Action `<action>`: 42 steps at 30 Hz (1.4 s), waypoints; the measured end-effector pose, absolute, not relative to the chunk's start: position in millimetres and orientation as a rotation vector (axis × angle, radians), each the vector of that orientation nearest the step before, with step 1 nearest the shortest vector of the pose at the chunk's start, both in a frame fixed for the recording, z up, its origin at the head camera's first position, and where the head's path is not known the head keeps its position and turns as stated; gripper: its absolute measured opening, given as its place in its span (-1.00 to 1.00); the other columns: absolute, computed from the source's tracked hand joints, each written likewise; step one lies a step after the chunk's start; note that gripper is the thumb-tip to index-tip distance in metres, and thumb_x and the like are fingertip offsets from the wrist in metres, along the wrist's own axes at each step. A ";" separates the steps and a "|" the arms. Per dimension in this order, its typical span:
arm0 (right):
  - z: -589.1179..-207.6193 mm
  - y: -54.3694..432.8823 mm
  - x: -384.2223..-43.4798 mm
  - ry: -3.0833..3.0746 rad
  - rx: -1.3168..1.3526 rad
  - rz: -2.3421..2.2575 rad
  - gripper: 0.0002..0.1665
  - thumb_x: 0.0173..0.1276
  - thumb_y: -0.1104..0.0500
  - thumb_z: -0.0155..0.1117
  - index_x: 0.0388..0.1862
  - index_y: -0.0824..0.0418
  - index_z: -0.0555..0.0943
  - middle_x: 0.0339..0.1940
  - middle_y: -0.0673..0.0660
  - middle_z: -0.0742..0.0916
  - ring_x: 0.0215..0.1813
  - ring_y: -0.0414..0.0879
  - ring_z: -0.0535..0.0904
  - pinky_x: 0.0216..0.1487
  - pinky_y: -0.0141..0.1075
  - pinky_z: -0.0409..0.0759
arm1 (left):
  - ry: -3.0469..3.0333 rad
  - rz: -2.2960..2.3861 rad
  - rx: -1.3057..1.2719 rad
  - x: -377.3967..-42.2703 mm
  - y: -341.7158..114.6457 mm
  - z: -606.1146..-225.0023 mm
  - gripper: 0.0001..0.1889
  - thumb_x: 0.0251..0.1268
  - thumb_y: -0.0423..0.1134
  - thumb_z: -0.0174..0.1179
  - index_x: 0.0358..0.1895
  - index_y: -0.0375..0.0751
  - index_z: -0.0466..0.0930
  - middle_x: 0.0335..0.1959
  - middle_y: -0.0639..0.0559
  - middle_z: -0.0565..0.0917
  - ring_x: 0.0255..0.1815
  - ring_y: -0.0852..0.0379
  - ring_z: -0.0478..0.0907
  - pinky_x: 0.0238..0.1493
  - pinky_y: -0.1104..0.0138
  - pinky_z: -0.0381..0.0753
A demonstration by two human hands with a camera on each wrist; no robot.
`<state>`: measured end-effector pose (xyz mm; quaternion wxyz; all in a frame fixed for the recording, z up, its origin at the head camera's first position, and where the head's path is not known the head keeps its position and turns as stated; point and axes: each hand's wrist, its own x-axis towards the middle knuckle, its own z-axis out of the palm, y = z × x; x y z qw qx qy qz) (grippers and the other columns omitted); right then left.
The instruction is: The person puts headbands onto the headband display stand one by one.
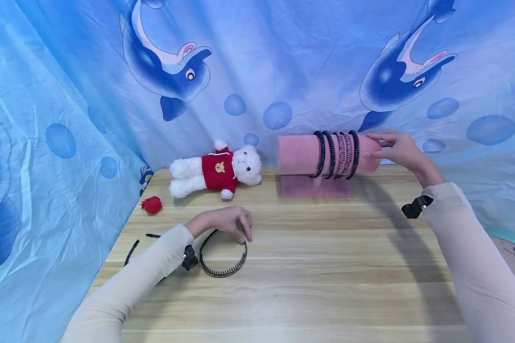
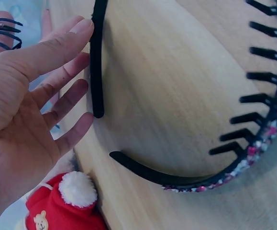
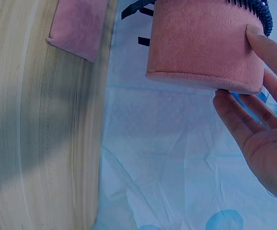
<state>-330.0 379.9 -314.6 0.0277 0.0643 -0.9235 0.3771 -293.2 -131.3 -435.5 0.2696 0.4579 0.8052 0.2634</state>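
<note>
In the head view my left hand (image 1: 231, 223) is over a black toothed headband (image 1: 223, 273) lying on the table. Close up, the left wrist view shows thumb and fingertips touching one plain end of this headband (image 2: 97, 72), the fingers loosely extended; pink and white stones cover its outer side. A pink velvet display roll (image 1: 298, 155) stands at the back, with several headbands around it, some dark, some pink and glittery. At its right end, my right hand (image 1: 396, 147) touches the roll, thumb on its side and fingers by the end face.
A white teddy bear (image 1: 189, 176) in a red hoodie lies at the back left. Near it sits a small red object (image 1: 151, 205). Black tips of another headband (image 1: 131, 252) show beside my left forearm. Behind the table hangs a blue dolphin-print curtain (image 1: 257, 71).
</note>
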 end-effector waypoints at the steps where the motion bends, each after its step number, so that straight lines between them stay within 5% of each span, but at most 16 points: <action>1: -314.3 379.2 -329.8 -2.848 0.202 1.163 -0.14 0.31 0.04 0.50 0.53 0.16 0.38 0.58 0.33 0.34 0.36 0.28 0.45 -0.20 -0.66 0.55 | 2.172 0.701 1.238 -292.8 -131.5 -436.0 -0.81 0.04 -0.40 0.52 -0.22 -0.21 0.85 -0.21 -0.02 0.71 -0.09 0.26 0.54 0.11 0.38 0.57; 16: -312.4 381.3 -331.0 -2.878 0.192 1.145 -0.13 0.31 0.02 0.50 0.54 0.15 0.37 0.60 0.34 0.32 0.40 0.33 0.44 -0.20 -0.69 0.52 | 2.190 0.583 1.347 -276.6 -124.2 -432.5 -0.83 0.02 -0.37 0.53 -0.27 -0.13 0.87 -0.29 0.03 0.62 -0.20 0.32 0.44 -0.03 0.45 0.49; 42: -312.1 378.8 -331.1 -2.863 0.186 1.164 -0.13 0.30 0.04 0.52 0.53 0.15 0.38 0.59 0.33 0.34 0.40 0.32 0.45 -0.20 -0.68 0.54 | 2.481 0.685 1.168 -305.9 -135.8 -432.6 -0.95 0.15 -0.44 0.40 -0.33 -0.26 0.79 -0.36 -0.01 0.80 -0.31 0.30 0.65 -0.15 0.46 0.69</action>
